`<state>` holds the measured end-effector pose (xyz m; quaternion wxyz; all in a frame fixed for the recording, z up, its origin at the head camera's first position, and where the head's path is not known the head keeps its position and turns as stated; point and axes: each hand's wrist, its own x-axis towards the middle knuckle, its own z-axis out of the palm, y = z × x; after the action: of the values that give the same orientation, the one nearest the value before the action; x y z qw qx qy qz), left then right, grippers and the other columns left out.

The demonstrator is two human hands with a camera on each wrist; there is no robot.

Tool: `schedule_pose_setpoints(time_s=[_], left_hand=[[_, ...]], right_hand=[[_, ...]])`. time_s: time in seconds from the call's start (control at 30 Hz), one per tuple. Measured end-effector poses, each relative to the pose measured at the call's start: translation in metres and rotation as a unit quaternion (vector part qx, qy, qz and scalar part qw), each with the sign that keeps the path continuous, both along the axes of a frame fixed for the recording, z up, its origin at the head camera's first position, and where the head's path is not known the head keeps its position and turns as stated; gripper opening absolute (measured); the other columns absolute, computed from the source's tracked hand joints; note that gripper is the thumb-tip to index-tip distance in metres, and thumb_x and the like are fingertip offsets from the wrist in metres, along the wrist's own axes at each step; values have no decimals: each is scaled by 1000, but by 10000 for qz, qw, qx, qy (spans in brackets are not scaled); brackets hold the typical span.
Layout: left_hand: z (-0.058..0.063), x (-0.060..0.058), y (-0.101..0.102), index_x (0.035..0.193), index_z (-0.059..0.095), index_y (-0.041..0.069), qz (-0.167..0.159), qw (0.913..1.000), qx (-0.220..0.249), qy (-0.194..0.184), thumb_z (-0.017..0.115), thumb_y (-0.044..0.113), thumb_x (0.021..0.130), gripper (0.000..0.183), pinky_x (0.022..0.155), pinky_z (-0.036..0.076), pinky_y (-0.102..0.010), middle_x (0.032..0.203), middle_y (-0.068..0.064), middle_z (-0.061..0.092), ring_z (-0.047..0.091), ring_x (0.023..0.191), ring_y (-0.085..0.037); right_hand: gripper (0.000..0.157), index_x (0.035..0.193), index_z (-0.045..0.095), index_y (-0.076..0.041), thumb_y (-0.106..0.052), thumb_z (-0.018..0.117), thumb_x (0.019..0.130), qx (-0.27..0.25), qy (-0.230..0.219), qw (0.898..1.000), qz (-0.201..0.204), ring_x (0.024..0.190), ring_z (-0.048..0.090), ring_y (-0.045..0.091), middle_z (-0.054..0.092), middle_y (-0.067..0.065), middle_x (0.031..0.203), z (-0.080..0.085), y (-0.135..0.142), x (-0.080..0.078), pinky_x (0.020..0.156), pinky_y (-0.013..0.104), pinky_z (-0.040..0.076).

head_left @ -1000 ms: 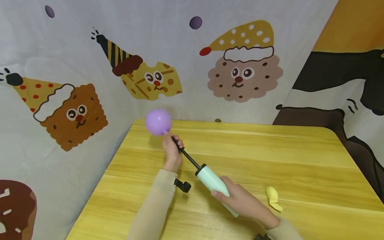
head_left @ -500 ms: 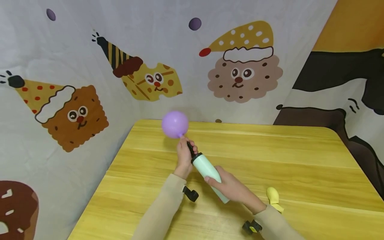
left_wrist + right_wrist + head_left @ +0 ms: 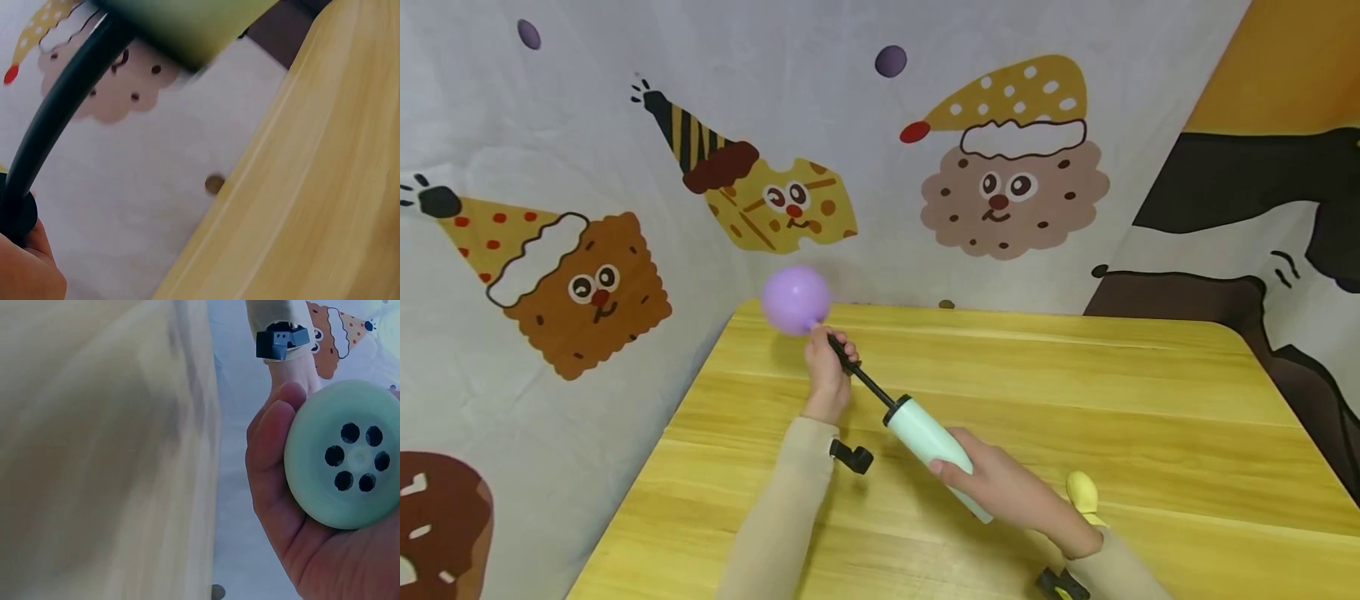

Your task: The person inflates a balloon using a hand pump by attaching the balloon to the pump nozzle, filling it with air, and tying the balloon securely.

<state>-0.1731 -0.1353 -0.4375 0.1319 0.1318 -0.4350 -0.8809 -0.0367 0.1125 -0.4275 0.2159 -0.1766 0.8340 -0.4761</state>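
A purple balloon (image 3: 796, 300), round and partly inflated, sits at the nozzle end of a hand pump (image 3: 929, 435) with a mint-green barrel and black rod. My left hand (image 3: 829, 371) grips the pump's black end and the balloon's neck, the fingers hiding the joint between them. My right hand (image 3: 1003, 479) is wrapped round the green barrel. Between the hands a length of black rod shows. In the right wrist view the barrel's round end (image 3: 359, 461) has several holes, with the right fingers (image 3: 269, 447) curled along its side.
A yellow balloon (image 3: 1082, 492), limp, lies on the wooden table (image 3: 1150, 400) just beyond the right forearm, which partly covers it. Behind and left of the table hangs a white cloth (image 3: 880, 275) with cartoon prints. A small black camera mount (image 3: 852, 457) is on the left wrist.
The hands first came together, sliding the rod into the barrel, then moved apart, so the rod shows again. The left hand and purple balloon shifted right, then back left.
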Motion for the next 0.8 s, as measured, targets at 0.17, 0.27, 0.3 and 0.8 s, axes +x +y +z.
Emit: schedule_pose_setpoints(time_s=[0.17,0.27,0.3,0.8], left_hand=[[-11,-1,-13,88,44,14,170,9997,-21,-170,32,35,115,36,46,40,-18,73,3,50,46,52,-7],[-15,2,-13,88,46,13,161,9996,-151,-202,32,35,115,37,46,40,-18,73,2,50,46,52,-7],[-16,3,-12,88,46,12,144,9995,-189,-188,32,35,115,38,46,40,-18,73,2,51,47,52,-7],[-19,16,10,91,48,9,103,9998,-71,-159,31,29,115,36,48,41,-18,74,1,51,47,53,-7]], right_hand=[[62,151,43,-5,-45,57,106,-3,39,9998,202,79,66,22,67,9,102,-8,8,12,57,34,55],[61,151,42,-5,-43,56,107,-22,106,9996,271,79,65,18,66,7,102,-13,10,14,59,32,56],[60,151,42,-4,-42,56,107,-27,116,9996,274,79,65,18,66,7,101,-15,10,14,59,32,56],[56,139,48,-2,-46,56,106,26,289,9993,244,71,65,17,65,6,93,-18,-4,-5,51,32,56]])
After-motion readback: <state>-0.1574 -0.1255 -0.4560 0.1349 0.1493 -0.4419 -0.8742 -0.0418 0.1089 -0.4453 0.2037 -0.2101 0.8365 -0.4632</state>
